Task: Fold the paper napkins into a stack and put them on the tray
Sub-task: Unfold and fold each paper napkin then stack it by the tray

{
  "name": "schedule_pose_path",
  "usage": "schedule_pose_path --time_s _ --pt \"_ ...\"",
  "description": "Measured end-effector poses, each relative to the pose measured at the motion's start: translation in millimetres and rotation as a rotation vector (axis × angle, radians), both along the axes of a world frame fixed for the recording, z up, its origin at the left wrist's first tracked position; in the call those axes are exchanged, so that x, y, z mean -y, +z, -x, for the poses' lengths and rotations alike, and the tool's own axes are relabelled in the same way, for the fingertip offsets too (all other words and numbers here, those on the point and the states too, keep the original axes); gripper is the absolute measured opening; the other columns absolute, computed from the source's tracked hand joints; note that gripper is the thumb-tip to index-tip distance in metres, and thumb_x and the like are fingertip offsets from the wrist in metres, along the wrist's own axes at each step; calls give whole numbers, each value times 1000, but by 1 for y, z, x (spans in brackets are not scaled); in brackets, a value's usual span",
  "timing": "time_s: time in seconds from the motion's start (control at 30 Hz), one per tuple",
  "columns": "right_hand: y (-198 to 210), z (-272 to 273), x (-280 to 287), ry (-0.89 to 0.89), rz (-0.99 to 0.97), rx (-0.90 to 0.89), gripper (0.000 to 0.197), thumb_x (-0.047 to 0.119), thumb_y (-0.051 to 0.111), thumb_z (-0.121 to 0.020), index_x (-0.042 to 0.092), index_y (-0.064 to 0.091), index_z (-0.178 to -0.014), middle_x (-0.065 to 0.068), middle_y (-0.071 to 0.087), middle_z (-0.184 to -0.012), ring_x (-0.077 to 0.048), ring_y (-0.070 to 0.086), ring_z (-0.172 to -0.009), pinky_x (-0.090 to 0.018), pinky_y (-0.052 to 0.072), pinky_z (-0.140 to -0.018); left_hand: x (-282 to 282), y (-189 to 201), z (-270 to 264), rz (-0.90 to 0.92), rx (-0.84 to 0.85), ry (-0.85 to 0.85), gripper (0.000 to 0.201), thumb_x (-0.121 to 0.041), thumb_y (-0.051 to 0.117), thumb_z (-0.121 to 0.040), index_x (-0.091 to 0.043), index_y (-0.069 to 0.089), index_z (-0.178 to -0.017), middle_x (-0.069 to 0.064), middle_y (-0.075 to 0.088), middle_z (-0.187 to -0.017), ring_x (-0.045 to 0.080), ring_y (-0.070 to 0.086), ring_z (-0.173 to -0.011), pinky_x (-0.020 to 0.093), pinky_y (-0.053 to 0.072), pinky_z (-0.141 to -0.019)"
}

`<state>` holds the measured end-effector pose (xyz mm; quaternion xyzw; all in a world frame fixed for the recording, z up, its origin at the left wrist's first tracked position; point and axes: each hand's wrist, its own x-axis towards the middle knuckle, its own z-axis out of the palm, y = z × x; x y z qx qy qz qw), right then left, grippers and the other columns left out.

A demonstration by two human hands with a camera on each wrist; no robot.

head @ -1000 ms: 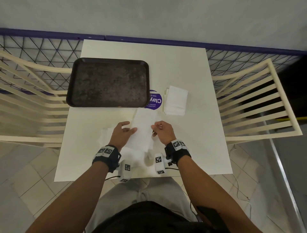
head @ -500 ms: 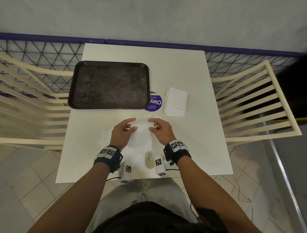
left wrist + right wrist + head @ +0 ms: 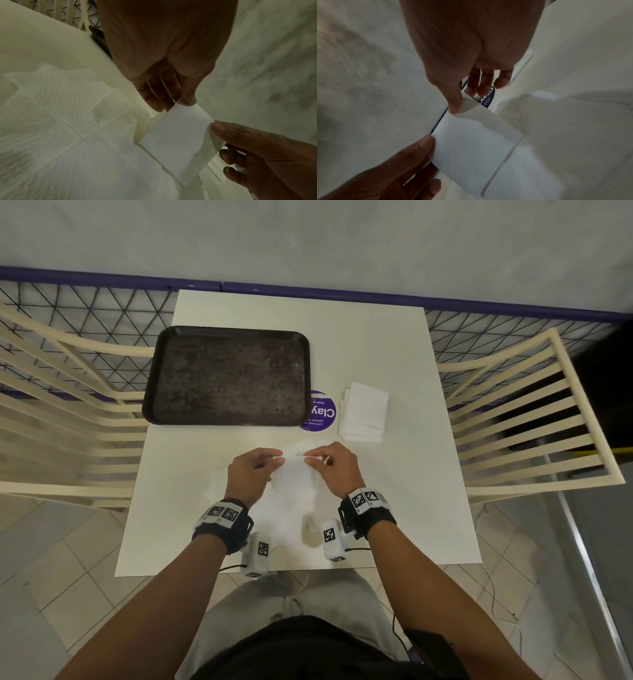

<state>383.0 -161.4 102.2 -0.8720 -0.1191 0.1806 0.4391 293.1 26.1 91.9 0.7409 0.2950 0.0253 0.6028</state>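
A white paper napkin (image 3: pixel 294 474) is held folded over above the table's near middle. My left hand (image 3: pixel 255 470) pinches its left corner between thumb and fingers (image 3: pixel 187 100). My right hand (image 3: pixel 334 465) pinches the right corner with thumb (image 3: pixel 455 106) and fingers. Under the hands lies a loose heap of unfolded napkins (image 3: pixel 284 508), also seen as spread sheets (image 3: pixel 60 121) in the left wrist view. A stack of folded napkins (image 3: pixel 364 412) rests at the table's right. The dark tray (image 3: pixel 227 376) lies at the back left with nothing on it.
A round purple sticker (image 3: pixel 320 410) sits on the white table (image 3: pixel 411 508) between tray and folded stack. Cream slatted chairs stand at the left (image 3: pixel 68 412) and the right (image 3: pixel 527 422). A black wire fence (image 3: pixel 102 313) runs behind the table.
The long napkin strip that lay stretched away from me has been folded back toward me. Both hands have come closer together at its corners.
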Motion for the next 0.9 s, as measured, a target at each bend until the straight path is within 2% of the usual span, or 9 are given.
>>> schedule_pose_path --time_s 0.13,0.2,0.33,0.47,0.57,0.63,0.7,0.8,0.9 --pt "-1 -1 -3 -12 55 11 14 38 78 -87 33 79 -100 3 57 -104 -14 54 -99 -27 44 -88 0 0 -1 -73 -11 -17 1 -23 79 -91 -23 79 -92 -8 78 -90 7 71 -82 25 56 -76" --pt "1 -2 -6 11 137 46 19 49 77 -83 39 78 -100 5 54 -112 -16 46 -111 -34 38 -97 2 2 -1 -168 6 -49 2 -27 78 -91 -25 77 -91 -10 75 -98 9 68 -89 19 51 -79" --pt "15 0 -22 117 247 111 25 58 74 -82 39 77 -98 8 56 -123 -15 40 -117 -37 27 -93 5 6 -4 -283 30 -143 7 -27 80 -90 -30 74 -91 -6 62 -109 11 61 -93 15 44 -77" --pt "19 -6 -24 135 209 73 16 49 68 -92 36 76 -97 12 67 -116 -12 52 -110 -43 27 -94 3 6 -5 -316 65 -136 9 -21 74 -95 -28 69 -94 -4 66 -110 14 61 -98 19 45 -79" --pt "13 -13 -12 68 190 1 13 43 66 -94 33 74 -94 17 71 -100 -9 61 -94 -41 30 -96 -2 8 -5 -244 21 -67 3 -17 64 -102 -18 66 -100 -9 69 -103 9 61 -95 12 42 -75" --pt "8 -17 -7 20 146 -40 8 37 69 -92 31 74 -88 17 72 -85 -8 63 -85 -41 41 -96 -4 8 -6 -215 2 -43 5 -15 59 -103 -16 64 -100 -7 68 -95 11 61 -88 14 43 -73" --pt "8 -19 -6 -7 56 -73 7 27 70 -92 24 75 -87 11 72 -78 -5 63 -77 -32 49 -85 -3 8 -8 -211 -14 -32 6 -15 57 -104 -15 62 -101 -3 65 -91 15 59 -83 20 43 -71" --pt "12 -17 -9 -33 -19 -84 9 21 67 -95 15 73 -96 1 72 -88 -9 63 -81 -17 46 -73 0 7 -13 -207 -30 -22 10 -18 53 -106 -12 61 -107 1 66 -97 20 59 -88 28 43 -79" --pt "10 -16 -14 -92 -65 -180 19 34 62 -98 17 67 -105 -1 72 -99 -19 68 -88 -27 54 -82 4 8 -18 -214 -27 -16 13 -19 50 -108 -10 58 -112 4 66 -104 23 60 -92 29 43 -83"
